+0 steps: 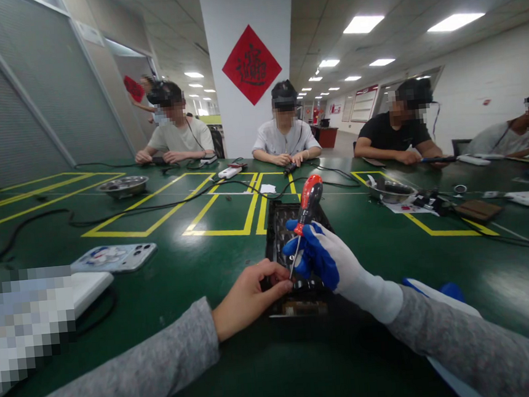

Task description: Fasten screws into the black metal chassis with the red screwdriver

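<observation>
The black case lies on the green table beneath your 2 hands, and the screwdriver stands tilted over its near part, handle up, with the shaft running down toward your bare fingertips. Your right hand is closed around the screwdriver low on the handle; your left hand has its thumb and fingers curled close together at the case's near part, but you cannot tell from here whether they pinch anything. The likeliest trouble is a slip: the leaning shaft could skid and jab the uncovered fingers beside it. A smooth tabletop might also let the case slide under uneven pressure, and a small part could drop among its dark recesses. The case looks like hard plastic, long and boxy, its inside crowded with rounded shapes and glossy patches. The screwdriver has a bulging red-and-black handle, slick in look, and a thin metal shaft. Your glove pairs white knit with blue-coated fingers, while the grey sleeves look soft and flecked. Left of the case lies a flat phone with rounded corners; beyond it, 2 shiny metal bowls sit far left and far right.
</observation>
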